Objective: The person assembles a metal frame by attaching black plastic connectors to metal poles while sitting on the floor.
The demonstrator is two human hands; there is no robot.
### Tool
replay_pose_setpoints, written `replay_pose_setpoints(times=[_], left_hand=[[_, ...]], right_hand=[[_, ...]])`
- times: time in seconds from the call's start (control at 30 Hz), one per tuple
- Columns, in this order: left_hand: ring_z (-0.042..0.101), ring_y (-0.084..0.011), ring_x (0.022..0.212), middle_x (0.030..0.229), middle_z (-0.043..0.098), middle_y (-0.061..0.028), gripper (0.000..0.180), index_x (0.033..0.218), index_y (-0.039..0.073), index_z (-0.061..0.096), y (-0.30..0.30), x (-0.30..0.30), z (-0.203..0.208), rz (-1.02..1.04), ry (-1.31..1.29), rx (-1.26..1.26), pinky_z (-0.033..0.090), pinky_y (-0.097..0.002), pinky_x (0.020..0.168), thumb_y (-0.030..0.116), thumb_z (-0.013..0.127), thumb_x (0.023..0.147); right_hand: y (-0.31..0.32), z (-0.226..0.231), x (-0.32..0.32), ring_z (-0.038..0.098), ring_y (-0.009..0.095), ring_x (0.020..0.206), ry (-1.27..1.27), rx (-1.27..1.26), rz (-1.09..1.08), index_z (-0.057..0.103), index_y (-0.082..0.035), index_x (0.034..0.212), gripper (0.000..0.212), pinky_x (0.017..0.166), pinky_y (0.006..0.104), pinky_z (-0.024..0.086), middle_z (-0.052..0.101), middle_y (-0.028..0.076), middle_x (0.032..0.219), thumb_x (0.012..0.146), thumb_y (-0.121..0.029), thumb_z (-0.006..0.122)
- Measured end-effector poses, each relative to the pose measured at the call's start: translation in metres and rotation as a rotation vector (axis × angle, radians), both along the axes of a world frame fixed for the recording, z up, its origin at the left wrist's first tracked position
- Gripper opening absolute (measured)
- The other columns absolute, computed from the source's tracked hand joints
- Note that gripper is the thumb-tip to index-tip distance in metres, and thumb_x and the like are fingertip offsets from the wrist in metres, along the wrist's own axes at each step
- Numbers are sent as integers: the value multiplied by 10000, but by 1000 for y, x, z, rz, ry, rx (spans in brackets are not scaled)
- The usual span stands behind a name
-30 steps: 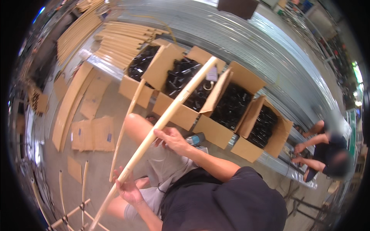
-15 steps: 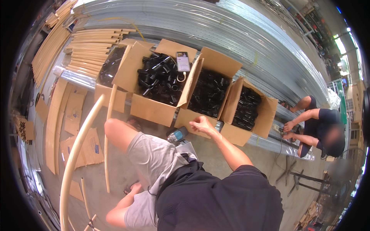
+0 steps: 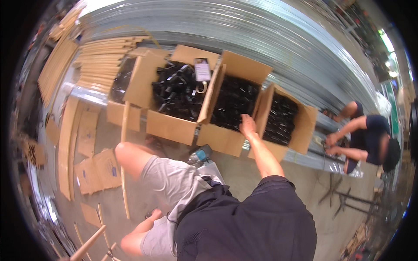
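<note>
My right hand (image 3: 247, 125) reaches over the front edge of the middle cardboard box (image 3: 221, 140), fingers down at the glossy black fittings (image 3: 235, 102) inside. Its fingertips are blurred against the dark pieces, so whether it grips one does not show. My left hand is out of view. At the lower left, the end of a beige pipe (image 3: 88, 243) sticks up into view. On the floor in front of the boxes stands a teal and black power drill (image 3: 199, 155).
The left box (image 3: 170, 128) holds more black fittings, with a phone (image 3: 202, 70) lying on them. A third box (image 3: 307, 130) of black pieces stands at right. Beige pipes (image 3: 102, 58) and long metal profiles (image 3: 196, 21) lie behind. Another person (image 3: 370, 135) crouches at right.
My right hand has moved right and forward, from in front of the middle box to its black fittings. The long beige pipe at left has dropped lower, leaving only its end in view.
</note>
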State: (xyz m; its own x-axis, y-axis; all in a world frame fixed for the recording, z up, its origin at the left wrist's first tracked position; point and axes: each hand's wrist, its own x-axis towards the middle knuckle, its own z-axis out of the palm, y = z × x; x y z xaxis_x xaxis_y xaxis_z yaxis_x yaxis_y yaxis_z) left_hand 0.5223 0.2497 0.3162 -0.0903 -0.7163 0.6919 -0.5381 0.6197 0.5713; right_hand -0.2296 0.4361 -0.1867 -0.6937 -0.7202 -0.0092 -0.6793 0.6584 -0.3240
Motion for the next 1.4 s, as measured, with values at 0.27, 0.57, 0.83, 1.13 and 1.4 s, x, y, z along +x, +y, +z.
replay_pose_setpoints(times=[0.27, 0.57, 0.83, 1.13, 1.4], left_hand=[[505, -136, 550, 586, 478, 4, 259, 787, 28, 569, -16, -15, -147, 292, -397, 447, 443, -292, 590, 192, 646, 972], [675, -341, 727, 940, 715, -162, 556, 1245, 45, 562, 64, -11, -215, -58, -831, 889, 553, -463, 617, 312, 803, 821], [682, -388, 781, 752, 674, -158, 209, 894, 118, 686, 92, -95, -235, -18, -626, 947, 538, -510, 709, 280, 739, 772], [694, -400, 761, 739, 690, -158, 176, 871, 95, 682, 125, -94, -264, 106, -582, 948, 550, -509, 700, 211, 742, 752], [708, -379, 842, 839, 717, -169, 409, 1043, 70, 668, 105, -86, -253, 0, -543, 985, 561, -483, 761, 394, 753, 808]], right_hand=[[-26, -12, -24, 566, 260, 1130, 267, 548, 114, 742, -144, 1011, 281, 909, 425, 468, 641, 62, 1093, 795, -322, 761], [-52, 32, -10, 710, 357, 811, -207, 194, 82, 705, -80, 1000, 271, 646, 485, 543, 727, 180, 916, 999, -275, 517], [-28, 93, 62, 691, 313, 813, -1063, -452, -255, 686, -36, 1115, 359, 700, 432, 551, 718, 162, 925, 1022, -348, 534], [-107, 270, 272, 589, 143, 593, -1533, 36, 567, 650, 4, 1038, 162, 536, 238, 482, 650, 77, 744, 1003, -151, 614], [-192, 278, 423, 602, 86, 681, -1169, -1, 1301, 591, 13, 828, 154, 593, 272, 481, 631, 32, 720, 894, -93, 680]])
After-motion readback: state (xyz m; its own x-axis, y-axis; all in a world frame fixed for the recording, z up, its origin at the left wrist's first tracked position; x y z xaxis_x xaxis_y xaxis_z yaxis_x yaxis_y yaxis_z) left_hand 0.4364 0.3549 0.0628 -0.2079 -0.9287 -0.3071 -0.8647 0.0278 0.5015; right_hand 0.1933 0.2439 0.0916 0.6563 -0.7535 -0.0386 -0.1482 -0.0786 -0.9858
